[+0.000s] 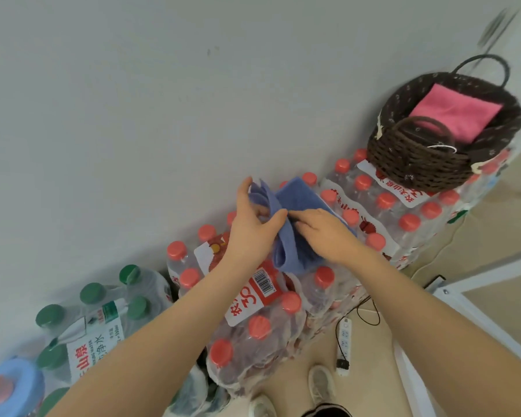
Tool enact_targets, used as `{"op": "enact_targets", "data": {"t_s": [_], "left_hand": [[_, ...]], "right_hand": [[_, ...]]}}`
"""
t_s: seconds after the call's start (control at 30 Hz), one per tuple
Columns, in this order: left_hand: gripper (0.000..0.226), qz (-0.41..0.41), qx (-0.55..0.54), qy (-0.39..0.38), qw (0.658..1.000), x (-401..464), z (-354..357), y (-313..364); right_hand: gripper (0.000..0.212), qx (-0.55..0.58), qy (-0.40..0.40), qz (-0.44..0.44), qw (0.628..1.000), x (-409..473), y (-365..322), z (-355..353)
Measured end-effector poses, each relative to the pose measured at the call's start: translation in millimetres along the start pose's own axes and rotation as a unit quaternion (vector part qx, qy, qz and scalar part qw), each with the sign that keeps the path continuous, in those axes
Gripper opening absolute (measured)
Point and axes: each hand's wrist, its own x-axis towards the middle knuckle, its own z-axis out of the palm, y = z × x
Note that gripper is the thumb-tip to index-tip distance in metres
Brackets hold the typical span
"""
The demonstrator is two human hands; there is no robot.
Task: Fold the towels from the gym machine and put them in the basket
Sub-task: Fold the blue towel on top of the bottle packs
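A blue towel point(292, 206) lies partly folded on top of packs of red-capped water bottles point(262, 326) against the wall. My left hand point(253, 227) pinches a raised flap of it at its left side. My right hand point(325, 233) rests flat on the towel's right part and presses it down. A dark woven basket point(418, 167) with two handles stands on another bottle pack to the right. Inside it lies a folded pink towel point(454, 115).
Green-capped bottle packs point(103, 314) and a blue-topped jug point(9, 386) sit at the lower left. A white power strip point(343, 341) with cables lies on the floor near my shoes point(321, 383). A white frame point(478, 296) stands at the right. The grey wall point(163, 85) is close behind.
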Motion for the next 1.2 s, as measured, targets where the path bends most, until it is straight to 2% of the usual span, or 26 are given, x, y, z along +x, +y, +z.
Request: {"op": "enact_targets", "data": {"t_s": [0.03, 0.1, 0.17, 0.23, 0.3, 0.33, 0.4, 0.47, 0.5, 0.53, 0.6, 0.63, 0.67, 0.7, 0.77, 0.83, 0.87, 1.0, 1.07, 1.13, 1.2], "left_hand": [[0.07, 0.008, 0.018, -0.028, 0.999, 5.5, 7.1, 3.7], [0.07, -0.001, 0.024, -0.083, 0.996, 15.4, 22.0, 8.1], [0.068, -0.006, 0.02, -0.111, 0.994, 23.1, 33.1, 9.7], [0.066, 0.014, 0.073, -0.114, 0.991, 31.9, 37.7, 9.0], [0.065, 0.027, 0.101, -0.092, 0.99, 39.7, 38.4, 4.4], [0.061, 0.017, 0.065, -0.079, 0.995, 41.3, 39.1, 2.3], [0.039, -0.012, 0.009, -0.071, 0.997, 42.8, 42.3, 1.3], [0.017, -0.003, 0.088, -0.088, 0.992, 47.9, 46.4, 1.1], [0.009, 0.029, 0.183, -0.104, 0.977, 52.1, 46.8, 0.6], [0.004, 0.077, 0.288, -0.116, 0.947, 56.0, 45.9, -0.1], [0.023, 0.181, 0.457, -0.121, 0.862, 61.9, 44.3, -5.4], [0.032, 0.23, 0.491, -0.12, 0.832, 64.0, 43.1, -8.0], [0.04, 0.275, 0.496, -0.115, 0.816, 67.3, 42.4, -12.2], [0.048, 0.281, 0.493, -0.131, 0.813, 68.5, 41.3, -12.0], [0.065, 0.243, 0.484, -0.184, 0.82, 74.5, 37.5, -13.1], [0.068, 0.264, 0.501, -0.214, 0.796, 82.0, 34.3, -12.4], [0.062, 0.294, 0.515, -0.225, 0.773, 86.4, 34.0, -13.7], [0.038, 0.47, 0.595, -0.237, 0.607, 106.8, 35.1, -4.8], [0.037, 0.499, 0.61, -0.258, 0.559, 113.1, 35.7, 5.0], [0.039, 0.51, 0.602, -0.275, 0.55, 122.0, 36.4, 8.8], [0.041, 0.495, 0.571, -0.298, 0.583, 126.0, 38.7, 10.2]], "right_hand": [[0.031, 0.136, -0.02, 0.06, 0.989, -1.2, -1.4, -10.7], [0.034, 0.374, -0.037, 0.144, 0.916, -4.3, 0.4, -28.5], [0.028, 0.432, -0.03, 0.146, 0.889, -14.4, -3.8, -39.0], [0.025, 0.33, -0.021, 0.131, 0.935, -21.0, -13.3, -46.7], [0.035, 0.154, -0.007, 0.101, 0.983, -19.5, -18.5, -49.0], [0.038, 0.071, 0.005, 0.083, 0.994, -17.9, -17.2, -48.8], [0.043, -0.046, 0.0, 0.073, 0.996, -16.6, -11.1, -49.1], [0.042, -0.058, 0.01, 0.085, 0.995, -17.0, 0.1, -49.9], [0.04, -0.031, 0.022, 0.087, 0.995, -17.8, 7.4, -49.7], [0.039, 0.009, 0.034, 0.088, 0.995, -18.2, 14.3, -48.7], [0.033, 0.087, 0.054, 0.094, 0.99, -18.9, 27.3, -47.4], [0.03, 0.109, 0.059, 0.087, 0.988, -20.8, 31.5, -47.7], [0.027, 0.115, 0.061, 0.073, 0.989, -22.0, 36.1, -47.6], [0.028, 0.105, 0.058, 0.057, 0.991, -22.8, 39.2, -47.5], [0.026, 0.087, 0.057, 0.042, 0.994, -23.6, 41.2, -46.7], [0.01, 0.081, 0.063, 0.052, 0.993, -23.7, 38.9, -47.4], [0.01, 0.071, 0.068, 0.054, 0.994, -23.9, 37.2, -47.3], [0.027, 0.008, 0.049, 0.044, 0.998, -27.5, 30.7, -42.5], [0.023, 0.011, 0.039, 0.039, 0.998, -29.3, 32.1, -41.8], [0.016, 0.072, 0.042, 0.028, 0.996, -29.1, 34.9, -45.4], [0.011, 0.126, 0.072, 0.054, 0.988, -28.8, 38.3, -51.2]]}}
